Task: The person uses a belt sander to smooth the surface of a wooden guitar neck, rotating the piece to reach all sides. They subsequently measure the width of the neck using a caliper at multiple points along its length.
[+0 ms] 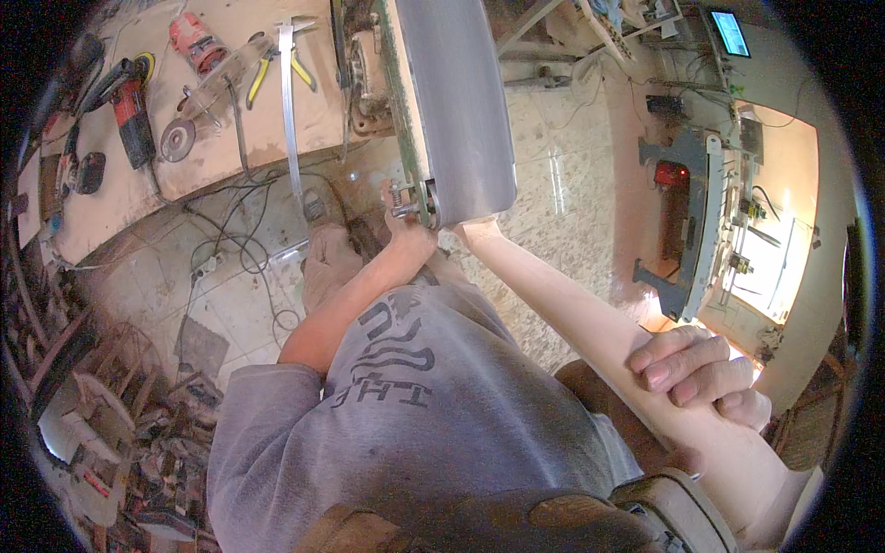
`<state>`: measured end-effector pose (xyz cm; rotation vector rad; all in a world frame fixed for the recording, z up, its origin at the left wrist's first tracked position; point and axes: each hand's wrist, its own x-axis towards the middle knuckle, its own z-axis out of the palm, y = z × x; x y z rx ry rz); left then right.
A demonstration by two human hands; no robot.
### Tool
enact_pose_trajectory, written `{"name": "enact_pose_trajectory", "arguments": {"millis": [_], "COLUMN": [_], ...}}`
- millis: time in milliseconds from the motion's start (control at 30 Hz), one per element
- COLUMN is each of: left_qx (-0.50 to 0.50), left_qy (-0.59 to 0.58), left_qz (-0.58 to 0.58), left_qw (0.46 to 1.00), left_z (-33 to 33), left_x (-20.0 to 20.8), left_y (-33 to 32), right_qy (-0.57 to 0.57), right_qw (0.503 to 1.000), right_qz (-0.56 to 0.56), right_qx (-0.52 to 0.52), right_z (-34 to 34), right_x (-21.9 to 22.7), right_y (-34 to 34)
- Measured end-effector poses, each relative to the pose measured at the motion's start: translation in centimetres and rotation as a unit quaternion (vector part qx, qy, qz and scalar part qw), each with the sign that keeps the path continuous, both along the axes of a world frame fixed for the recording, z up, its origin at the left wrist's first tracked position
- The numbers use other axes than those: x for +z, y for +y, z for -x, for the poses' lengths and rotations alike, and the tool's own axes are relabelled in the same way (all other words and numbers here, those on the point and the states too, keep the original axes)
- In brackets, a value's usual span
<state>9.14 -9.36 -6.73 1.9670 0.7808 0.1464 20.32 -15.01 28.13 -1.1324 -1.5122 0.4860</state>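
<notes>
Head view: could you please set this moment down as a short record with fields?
Setting: workshop, stone-pattern floor
Machine: belt sander, grey belt running away from the person
Workpiece: long pale wooden piece, far end at the belt's near end
Left hand: by the sander's near end, at the workpiece tip
Right hand: gripping the workpiece lower down
Workbench: angle grinder, yellow-handled pliers

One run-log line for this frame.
left hand: at belt sander base | right hand: gripping long wooden piece | piece tip at belt | angle grinder on bench
</notes>
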Motion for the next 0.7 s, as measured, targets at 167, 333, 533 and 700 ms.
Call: {"name": "enact_pose_trajectory", "arguments": {"millis": [167,333,533,700], "left_qx": [-0.102,-0.130,-0.138,-0.129], "left_qy": [0.044,0.008,0.047,0.041], "left_qz": [-0.051,-0.101,-0.084,-0.064], "left_qw": [0.993,0.986,0.986,0.989], "left_z": [0.7,1.6,1.0,1.0], "left_x": [0.9,1.1,-2.3,-1.4], "left_y": [-0.2,-1.0,-1.4,-1.3], "right_qy": [0.030,0.041,0.044,0.045], "right_qw": [0.997,0.998,0.998,0.997], "right_qz": [-0.030,-0.008,0.000,0.001], "right_qx": [-0.058,-0.051,-0.051,-0.066], "right_z": [1.3,1.4,1.6,1.6], "right_x": [-0.5,0.0,0.1,0.1], "right_y": [0.3,0.6,0.7,0.7]}}
